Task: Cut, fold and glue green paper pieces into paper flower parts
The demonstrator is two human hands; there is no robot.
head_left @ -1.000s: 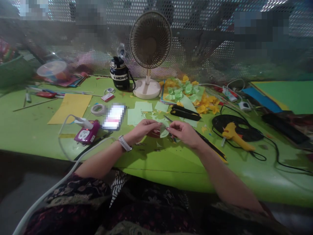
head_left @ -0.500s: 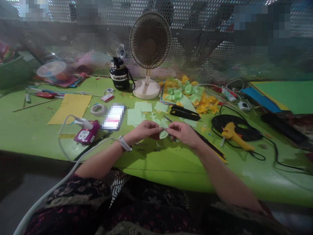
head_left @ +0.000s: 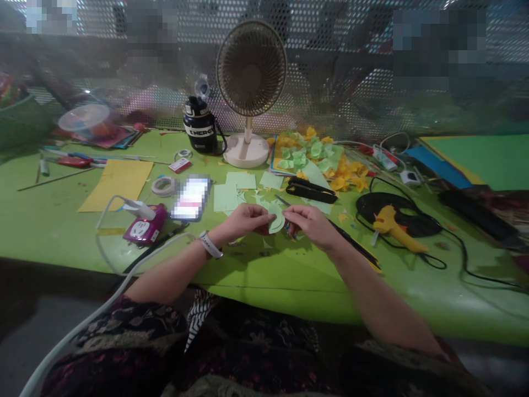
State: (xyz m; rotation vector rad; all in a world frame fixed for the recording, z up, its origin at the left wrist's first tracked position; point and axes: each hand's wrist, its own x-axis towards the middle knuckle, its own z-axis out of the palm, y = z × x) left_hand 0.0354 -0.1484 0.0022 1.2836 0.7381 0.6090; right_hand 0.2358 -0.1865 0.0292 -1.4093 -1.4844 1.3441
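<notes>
My left hand (head_left: pixel 251 218) pinches a small light green paper piece (head_left: pixel 278 223) with a rounded edge and a curved line on it. From the other side, the closed thumb and finger of my right hand (head_left: pixel 308 223) meet the paper's right edge. A narrow dark pointed tip (head_left: pixel 282 200) shows just beyond my right fingertips; whether that hand holds it cannot be seen. Something small and multicoloured is partly hidden under the right fingers. Light green paper scraps (head_left: pixel 258 197) and cut sheets (head_left: pixel 241 180) lie behind my hands, with a black stapler (head_left: pixel 312 191) to their right.
A fan (head_left: pixel 247 150) and a dark bottle (head_left: pixel 199 128) stand at the back, beside piled green and yellow paper pieces (head_left: pixel 303 153). At left are a phone (head_left: pixel 190 197), tape roll (head_left: pixel 163 186) and purple power socket (head_left: pixel 145 225). A yellow glue gun (head_left: pixel 397 229) lies right.
My right fingertips have shifted slightly up and right along the paper, uncovering more of its rounded edge. My left hand keeps its pinch, and the view has drifted slightly.
</notes>
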